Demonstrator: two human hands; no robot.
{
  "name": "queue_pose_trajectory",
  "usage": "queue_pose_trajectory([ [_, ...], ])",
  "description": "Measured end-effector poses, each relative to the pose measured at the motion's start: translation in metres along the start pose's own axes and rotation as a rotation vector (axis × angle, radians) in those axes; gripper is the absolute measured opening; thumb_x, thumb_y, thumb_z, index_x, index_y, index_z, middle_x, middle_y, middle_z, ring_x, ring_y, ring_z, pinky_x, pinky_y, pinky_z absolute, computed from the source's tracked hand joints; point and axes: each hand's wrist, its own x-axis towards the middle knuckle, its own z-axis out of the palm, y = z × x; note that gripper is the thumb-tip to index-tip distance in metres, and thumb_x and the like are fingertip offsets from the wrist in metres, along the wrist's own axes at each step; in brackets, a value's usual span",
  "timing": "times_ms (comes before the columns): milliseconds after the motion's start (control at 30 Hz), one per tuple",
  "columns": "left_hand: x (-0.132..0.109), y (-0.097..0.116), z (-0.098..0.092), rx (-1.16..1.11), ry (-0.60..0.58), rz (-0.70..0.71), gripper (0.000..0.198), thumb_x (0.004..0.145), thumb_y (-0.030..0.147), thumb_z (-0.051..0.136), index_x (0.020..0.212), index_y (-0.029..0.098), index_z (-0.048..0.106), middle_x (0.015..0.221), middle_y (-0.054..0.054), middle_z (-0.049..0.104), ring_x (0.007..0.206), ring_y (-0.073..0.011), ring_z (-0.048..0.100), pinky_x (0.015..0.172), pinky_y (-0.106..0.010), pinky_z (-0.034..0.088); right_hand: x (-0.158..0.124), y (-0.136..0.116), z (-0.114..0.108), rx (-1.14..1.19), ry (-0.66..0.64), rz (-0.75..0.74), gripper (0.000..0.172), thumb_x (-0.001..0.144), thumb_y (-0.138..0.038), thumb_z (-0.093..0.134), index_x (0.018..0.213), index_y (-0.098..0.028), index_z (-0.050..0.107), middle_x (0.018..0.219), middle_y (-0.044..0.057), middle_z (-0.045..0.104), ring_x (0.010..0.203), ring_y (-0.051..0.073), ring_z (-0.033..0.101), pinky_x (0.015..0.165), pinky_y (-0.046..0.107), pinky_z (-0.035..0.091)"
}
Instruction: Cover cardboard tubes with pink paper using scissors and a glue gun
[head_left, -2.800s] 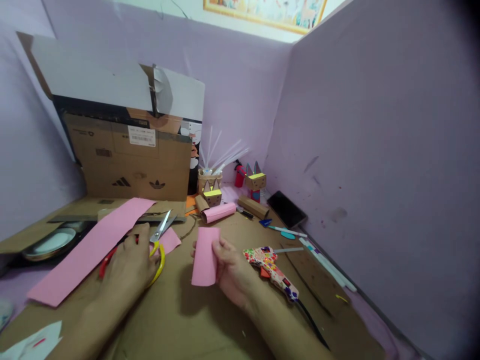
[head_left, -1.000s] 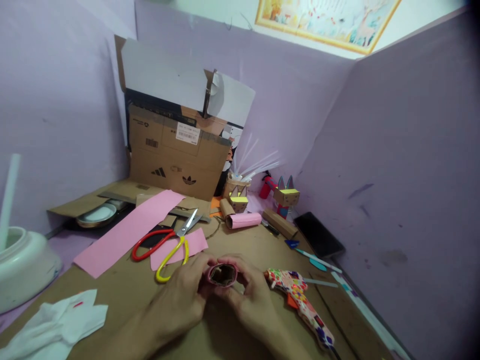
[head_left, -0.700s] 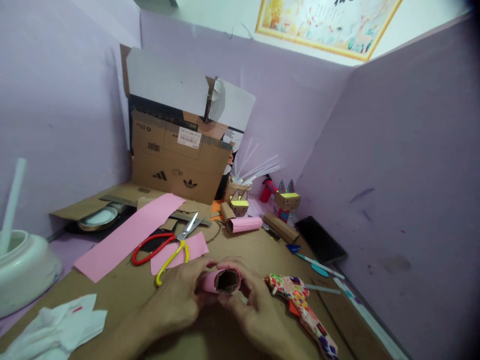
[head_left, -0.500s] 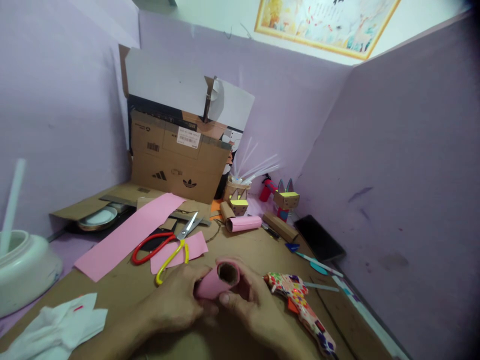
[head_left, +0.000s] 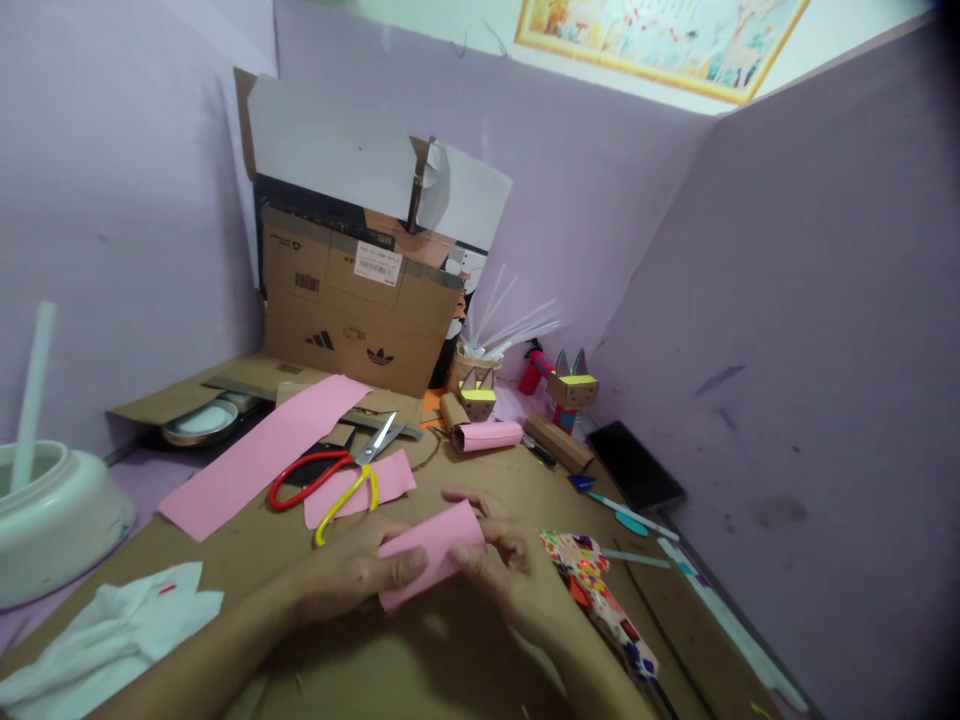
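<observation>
Between my hands, above the cardboard-covered table, is a cardboard tube wrapped in pink paper. My left hand grips its left end, thumb lying across the pink side. At the other end my right hand holds the tube, thumb on the near side and fingers curled behind it. Just beyond my left hand, scissors with one red and one yellow handle lie spread over a small pink paper piece. A flower-patterned glue gun rests to the right of my right hand.
A long pink paper strip lies at left, near a white cloth and a white pot. Behind stand a large cardboard box and cardboard cat-eared figures. Another pink tube and a black tablet lie farther back.
The pink tube has been turned: its open end faced me before, and now its long side shows. My left thumb has come onto its surface. The view has shifted slightly.
</observation>
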Motion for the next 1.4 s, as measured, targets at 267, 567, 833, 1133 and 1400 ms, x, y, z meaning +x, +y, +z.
queue_pose_trajectory([
  [267,0.005,0.002,0.000,-0.229,0.398,0.217,0.047,0.082,0.062,0.045,0.095,0.018,0.055,0.072,0.000,0.054,0.059,-0.0119,0.049,0.050,-0.021,0.039,0.005,0.011,0.005,0.635,0.275,0.202,0.039,0.058,-0.048,0.081,0.079,-0.017,0.073,0.072,0.006,0.070,0.077,0.026,0.064,0.074,0.038,0.051],
  [567,-0.012,0.010,0.019,0.089,0.560,0.469,0.024,0.072,0.040,0.065,0.087,0.022,0.063,0.122,-0.008,0.052,0.085,-0.0180,0.055,0.064,-0.023,0.045,0.008,0.022,0.009,0.692,0.328,0.148,0.038,0.069,-0.047,0.075,0.088,-0.015,0.074,0.082,0.009,0.074,0.087,0.027,0.066,0.081,0.037,0.052],
  [833,0.002,0.008,0.018,0.077,0.492,0.076,0.033,0.078,0.046,0.049,0.071,0.016,0.061,0.062,-0.002,0.060,0.044,-0.0108,0.050,0.041,-0.021,0.037,0.005,0.022,0.012,0.361,0.239,0.194,0.045,0.067,-0.052,0.074,0.091,-0.014,0.075,0.092,0.010,0.074,0.087,0.025,0.067,0.079,0.033,0.052],
  [1133,0.007,0.006,0.014,0.002,0.446,0.061,0.033,0.066,0.046,0.054,0.055,0.016,0.056,0.049,0.000,0.056,0.038,-0.0093,0.049,0.039,-0.019,0.037,0.002,0.012,0.003,0.553,0.085,0.552,0.058,0.068,-0.063,0.067,0.098,-0.013,0.068,0.095,0.012,0.071,0.052,0.014,0.068,0.043,0.023,0.053],
  [1400,0.004,0.005,0.015,-0.179,0.278,0.016,0.041,0.065,0.054,0.066,0.071,0.013,0.067,0.051,-0.001,0.060,0.034,-0.0087,0.049,0.036,-0.019,0.035,0.008,0.012,0.014,0.568,0.243,0.347,0.050,0.054,-0.054,0.082,0.076,-0.010,0.071,0.063,0.005,0.070,0.051,0.011,0.063,0.052,0.020,0.054],
])
